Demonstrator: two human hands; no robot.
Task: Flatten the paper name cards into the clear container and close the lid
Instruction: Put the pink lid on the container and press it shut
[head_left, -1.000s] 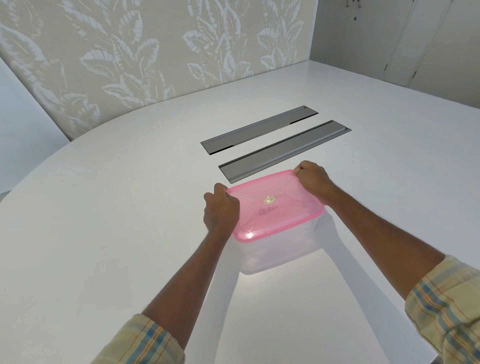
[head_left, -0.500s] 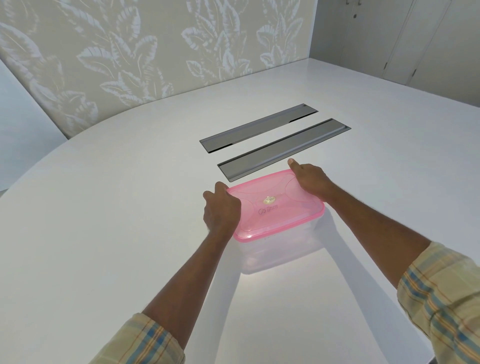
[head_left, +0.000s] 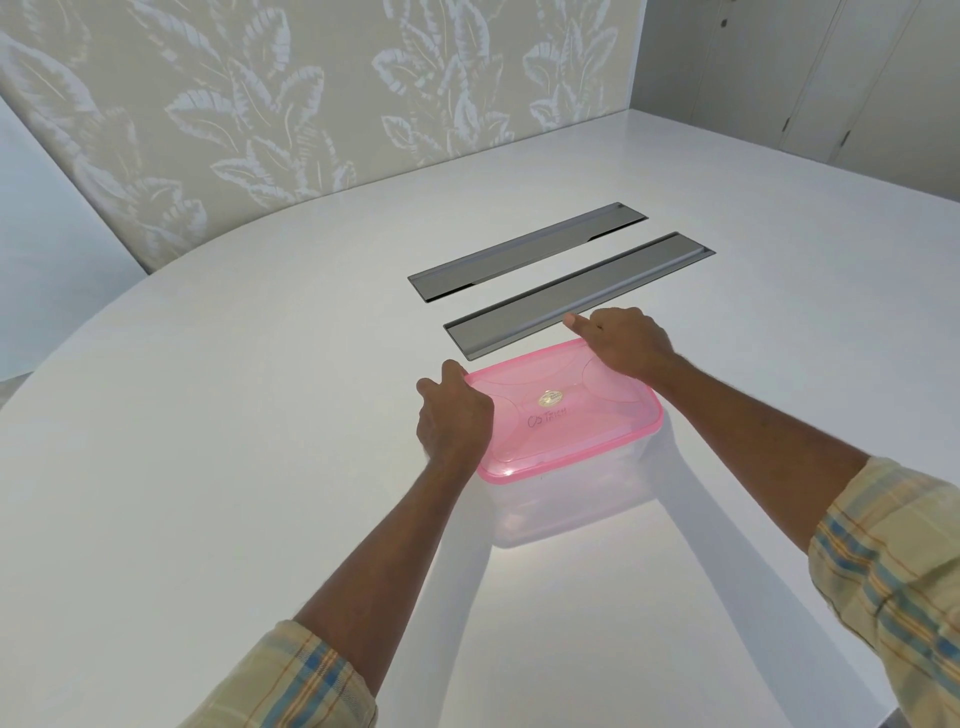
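Note:
A clear container (head_left: 566, 499) stands on the white table (head_left: 234, 467) with its pink lid (head_left: 566, 415) lying on top. My left hand (head_left: 452, 415) grips the lid's left edge with curled fingers, thumb at the far left corner. My right hand (head_left: 621, 340) rests on the lid's far right corner, its index finger stretched out along the far edge. Handwriting and a small sticker show on the lid. The paper name cards cannot be made out through the cloudy walls.
Two long grey recessed panels (head_left: 576, 296) (head_left: 524, 249) are set into the table just beyond the container. A leaf-patterned wall stands at the back and cupboard doors (head_left: 831, 78) at the far right.
My right hand has uncurled and slid a little outward over the far right corner, the index finger now straight. My left hand stays on the left edge.

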